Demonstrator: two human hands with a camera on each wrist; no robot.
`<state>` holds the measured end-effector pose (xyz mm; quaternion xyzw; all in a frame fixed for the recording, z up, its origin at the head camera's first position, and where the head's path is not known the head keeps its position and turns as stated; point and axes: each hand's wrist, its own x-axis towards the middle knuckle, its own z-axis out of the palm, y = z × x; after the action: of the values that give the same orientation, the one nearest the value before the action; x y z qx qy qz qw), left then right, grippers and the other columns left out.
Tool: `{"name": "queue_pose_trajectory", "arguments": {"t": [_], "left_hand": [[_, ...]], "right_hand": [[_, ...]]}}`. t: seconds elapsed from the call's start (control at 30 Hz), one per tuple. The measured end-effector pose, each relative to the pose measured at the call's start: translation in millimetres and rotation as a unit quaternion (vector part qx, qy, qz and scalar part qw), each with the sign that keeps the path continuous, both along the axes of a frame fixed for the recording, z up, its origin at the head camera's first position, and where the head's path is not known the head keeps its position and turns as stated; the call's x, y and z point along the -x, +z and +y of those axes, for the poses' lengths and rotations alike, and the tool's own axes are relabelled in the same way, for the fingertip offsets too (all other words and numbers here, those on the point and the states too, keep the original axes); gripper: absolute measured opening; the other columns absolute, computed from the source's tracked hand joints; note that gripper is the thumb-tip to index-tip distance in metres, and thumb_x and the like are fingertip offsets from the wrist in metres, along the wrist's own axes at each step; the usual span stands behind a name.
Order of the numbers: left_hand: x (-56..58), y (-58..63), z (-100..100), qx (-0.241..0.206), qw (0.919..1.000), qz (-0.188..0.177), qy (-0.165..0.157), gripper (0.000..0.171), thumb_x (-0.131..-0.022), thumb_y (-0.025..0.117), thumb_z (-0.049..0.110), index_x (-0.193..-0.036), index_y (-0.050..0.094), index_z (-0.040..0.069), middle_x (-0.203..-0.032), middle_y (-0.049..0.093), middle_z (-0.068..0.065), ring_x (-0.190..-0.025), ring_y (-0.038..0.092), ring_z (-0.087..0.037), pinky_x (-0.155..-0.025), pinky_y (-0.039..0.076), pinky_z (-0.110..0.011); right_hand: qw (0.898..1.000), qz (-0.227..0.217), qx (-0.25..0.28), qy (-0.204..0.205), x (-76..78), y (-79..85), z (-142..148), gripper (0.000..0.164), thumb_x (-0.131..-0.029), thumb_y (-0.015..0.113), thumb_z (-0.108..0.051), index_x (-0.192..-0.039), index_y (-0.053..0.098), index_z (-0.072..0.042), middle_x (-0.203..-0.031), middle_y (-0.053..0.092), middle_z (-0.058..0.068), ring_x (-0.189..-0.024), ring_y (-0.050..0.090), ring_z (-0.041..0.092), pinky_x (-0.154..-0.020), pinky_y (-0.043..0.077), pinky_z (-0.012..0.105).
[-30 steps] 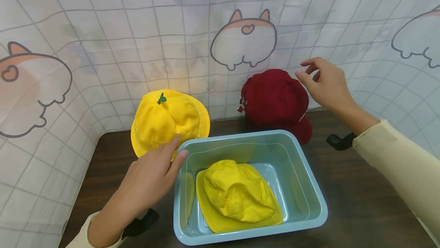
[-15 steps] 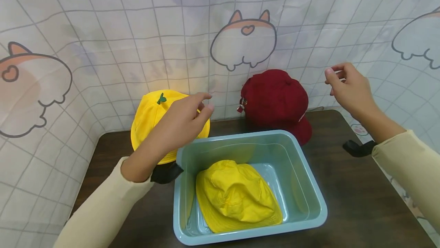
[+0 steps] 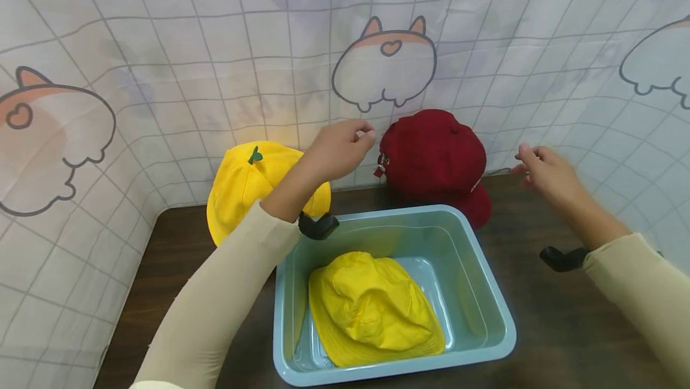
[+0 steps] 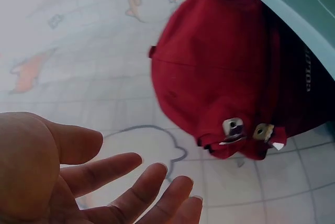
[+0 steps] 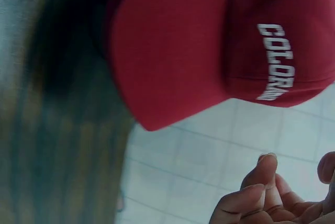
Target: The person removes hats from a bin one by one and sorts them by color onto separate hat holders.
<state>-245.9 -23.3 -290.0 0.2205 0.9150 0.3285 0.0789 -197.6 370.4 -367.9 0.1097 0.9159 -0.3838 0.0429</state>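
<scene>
A dark red baseball cap stands on the table behind the basin, its brim pointing right and a metal buckle at its left. My left hand is just left of that cap, fingers relaxed and holding nothing; the left wrist view shows the hand apart from the cap. On the cap's other side hovers my right hand, loosely bent and not touching it. White lettering shows on the cap's front in the right wrist view. Inside the light blue basin lies a yellow hat.
Behind my left forearm, another yellow hat with a green sprout sits on the dark wooden table. A white grid-patterned cloth with cartoon animals rises close behind the table.
My left hand has moved right and up, from the back yellow hat to beside the red cap. My right hand moved away rightward, then came lower. The hats and basin stay put.
</scene>
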Motion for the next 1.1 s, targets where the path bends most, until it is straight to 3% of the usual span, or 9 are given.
{"name": "queue_pose_trajectory", "arguments": {"t": [0.2,0.33,0.5,0.6,0.7,0.87,1.1], "left_hand": [[17.1,-13.9,20,0.013,0.9997,-0.022,-0.005,0.034,-0.108,0.049,0.032,-0.131,0.065,0.013,-0.125,0.068,-0.004,-0.110,0.059,-0.023,-0.095,0.054,-0.040],[23.6,-24.4,29,0.027,0.9988,-0.042,-0.002,0.030,-0.106,0.053,0.030,-0.127,0.066,0.013,-0.115,0.069,-0.004,-0.102,0.061,-0.022,-0.090,0.054,-0.038],[28.2,-35.3,37,0.008,0.9976,-0.069,-0.006,0.027,-0.104,0.057,0.022,-0.125,0.065,0.008,-0.110,0.070,-0.009,-0.089,0.066,-0.021,-0.082,0.056,-0.035],[31.0,-39.9,41,0.005,0.9973,-0.073,-0.008,0.026,-0.103,0.058,0.019,-0.125,0.065,0.006,-0.109,0.070,-0.010,-0.086,0.066,-0.020,-0.081,0.057,-0.033],[33.4,-42.7,46,0.020,0.9973,-0.070,-0.008,0.026,-0.103,0.059,0.020,-0.124,0.064,0.005,-0.107,0.069,-0.009,-0.087,0.065,-0.021,-0.080,0.057,-0.032],[36.9,-45.9,50,0.047,0.9967,-0.067,-0.002,0.013,-0.104,0.058,0.017,-0.111,0.063,0.007,-0.100,0.065,-0.009,-0.088,0.059,-0.022,-0.072,0.052,-0.028],[42.9,-51.9,49,0.065,0.9956,-0.067,-0.002,0.009,-0.103,0.059,0.016,-0.098,0.057,0.009,-0.093,0.061,-0.009,-0.085,0.055,-0.022,-0.065,0.046,-0.025]], "right_hand": [[0.997,-0.067,0.023,0.019,-4.6,-25.9,6,0.099,-0.097,0.018,-0.077,-0.152,0.037,0.003,-0.148,0.048,0.032,-0.118,0.057,0.043,-0.091,0.058,0.046],[0.995,-0.086,0.040,0.027,-8.1,-41.7,5,0.096,-0.100,0.019,-0.073,-0.150,0.037,0.007,-0.149,0.046,0.034,-0.110,0.062,0.038,-0.091,0.059,0.044],[0.989,-0.115,0.083,0.041,-12.8,-57.6,3,0.092,-0.102,0.023,-0.069,-0.153,0.031,0.008,-0.151,0.044,0.034,-0.100,0.063,0.027,-0.094,0.057,0.044],[0.984,-0.131,0.116,0.046,-14.8,-65.8,2,0.089,-0.105,0.024,-0.064,-0.155,0.027,0.009,-0.152,0.043,0.034,-0.093,0.062,0.020,-0.092,0.054,0.039],[0.974,-0.141,0.173,0.036,-15.4,-73.1,1,0.081,-0.107,0.029,-0.059,-0.155,0.027,0.007,-0.140,0.053,0.028,-0.087,0.062,0.014,-0.084,0.054,0.031],[0.953,-0.155,0.261,0.000,-14.1,-83.4,0,0.057,-0.108,0.038,-0.052,-0.138,0.042,-0.004,-0.110,0.056,0.001,-0.081,0.058,0.007,-0.071,0.053,0.025],[0.925,-0.166,0.341,-0.025,-15.5,-88.7,-1,0.039,-0.107,0.045,-0.046,-0.119,0.049,-0.009,-0.096,0.056,-0.003,-0.074,0.052,0.005,-0.066,0.050,0.021]]}}
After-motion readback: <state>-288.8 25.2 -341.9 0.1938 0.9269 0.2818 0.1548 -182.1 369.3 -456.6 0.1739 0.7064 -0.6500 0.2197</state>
